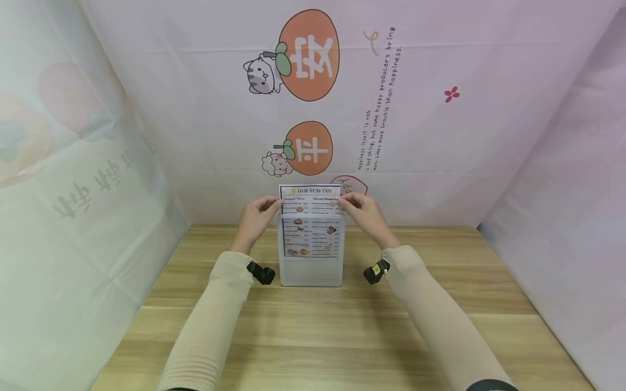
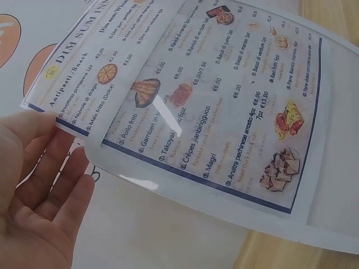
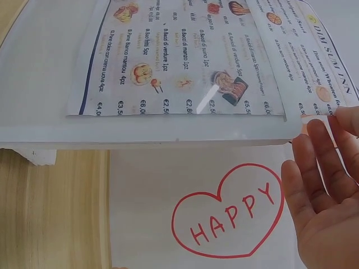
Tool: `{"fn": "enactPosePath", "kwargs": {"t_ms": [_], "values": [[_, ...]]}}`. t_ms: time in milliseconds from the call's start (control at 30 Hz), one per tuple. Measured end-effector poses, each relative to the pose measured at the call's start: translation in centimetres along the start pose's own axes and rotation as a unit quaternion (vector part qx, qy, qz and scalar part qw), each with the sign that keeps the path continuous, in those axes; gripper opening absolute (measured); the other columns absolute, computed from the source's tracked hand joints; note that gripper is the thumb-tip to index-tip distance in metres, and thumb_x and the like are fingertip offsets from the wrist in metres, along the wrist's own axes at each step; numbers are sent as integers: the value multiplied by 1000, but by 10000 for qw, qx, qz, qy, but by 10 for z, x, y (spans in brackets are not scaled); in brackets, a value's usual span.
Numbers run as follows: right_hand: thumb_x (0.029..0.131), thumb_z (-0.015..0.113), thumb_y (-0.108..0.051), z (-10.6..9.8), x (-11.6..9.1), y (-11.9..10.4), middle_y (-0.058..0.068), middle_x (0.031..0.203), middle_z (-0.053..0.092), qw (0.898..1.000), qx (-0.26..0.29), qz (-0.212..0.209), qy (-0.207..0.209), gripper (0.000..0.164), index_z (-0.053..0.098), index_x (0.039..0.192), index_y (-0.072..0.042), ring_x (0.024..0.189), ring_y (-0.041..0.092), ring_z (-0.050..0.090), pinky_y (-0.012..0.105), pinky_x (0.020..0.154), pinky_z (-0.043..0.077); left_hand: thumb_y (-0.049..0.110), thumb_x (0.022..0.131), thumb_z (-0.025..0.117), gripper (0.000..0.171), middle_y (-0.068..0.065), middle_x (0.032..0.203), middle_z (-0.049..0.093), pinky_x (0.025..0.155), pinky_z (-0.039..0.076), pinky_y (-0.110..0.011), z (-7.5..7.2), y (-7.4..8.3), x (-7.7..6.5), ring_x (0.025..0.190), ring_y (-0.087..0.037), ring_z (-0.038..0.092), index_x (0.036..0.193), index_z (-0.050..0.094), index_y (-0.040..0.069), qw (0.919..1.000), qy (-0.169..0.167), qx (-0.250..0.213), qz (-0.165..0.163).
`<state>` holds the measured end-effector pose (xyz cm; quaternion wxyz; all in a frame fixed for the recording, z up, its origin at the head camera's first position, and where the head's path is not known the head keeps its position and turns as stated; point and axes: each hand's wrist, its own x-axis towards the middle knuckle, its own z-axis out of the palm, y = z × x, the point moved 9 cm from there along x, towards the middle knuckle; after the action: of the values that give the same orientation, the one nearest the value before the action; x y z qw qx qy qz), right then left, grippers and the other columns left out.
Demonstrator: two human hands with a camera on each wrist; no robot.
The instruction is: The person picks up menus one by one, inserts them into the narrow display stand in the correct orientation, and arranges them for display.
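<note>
A printed paper menu (image 1: 310,198) headed "DIM SUM INN" sits partly inside a clear upright sign holder (image 1: 312,272). Its top strip sticks out above the holder's upper edge, while the lower part shows through the clear sheet. My left hand (image 1: 256,220) pinches the menu's upper left edge between thumb and fingers. At the upper right edge, my right hand (image 1: 368,217) pinches the paper likewise. In the left wrist view the menu's bottom border (image 2: 247,197) lies above the holder's base, with bare clear sheet below. The other fingers of the right hand (image 3: 331,190) spread behind the paper.
The holder stands on a wood-grain table (image 1: 313,336) near its back edge. Behind it hangs a pale cloth (image 1: 220,136) with printed oranges and a red "HAPPY" heart (image 3: 227,216). Cloth walls (image 1: 577,190) flank both sides. Each wrist wears a black camera (image 1: 261,273).
</note>
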<state>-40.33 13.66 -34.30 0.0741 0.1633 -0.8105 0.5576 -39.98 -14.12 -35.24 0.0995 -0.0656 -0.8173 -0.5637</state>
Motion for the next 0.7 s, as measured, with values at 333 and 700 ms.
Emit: {"fn": "enactPosePath", "kwargs": {"t_ms": [333,700], "values": [[101,62,-35,1,-3,2,12,109,66,10000,-10,13,-81,32,68,113,-5,99,25,57,39,87,47,41,98,65,37,-4,110,67,91,47,-42,2,-5,-1,105,-22,58,120,71,12,9998,-149,3,-93],[100,62,-39,5,-7,9,7,108,66,9999,-102,99,-90,32,68,111,-10,101,24,58,40,88,49,39,98,66,37,-6,113,68,95,48,-41,5,-12,-5,107,-23,59,120,70,10,9997,-121,-178,-76]]}}
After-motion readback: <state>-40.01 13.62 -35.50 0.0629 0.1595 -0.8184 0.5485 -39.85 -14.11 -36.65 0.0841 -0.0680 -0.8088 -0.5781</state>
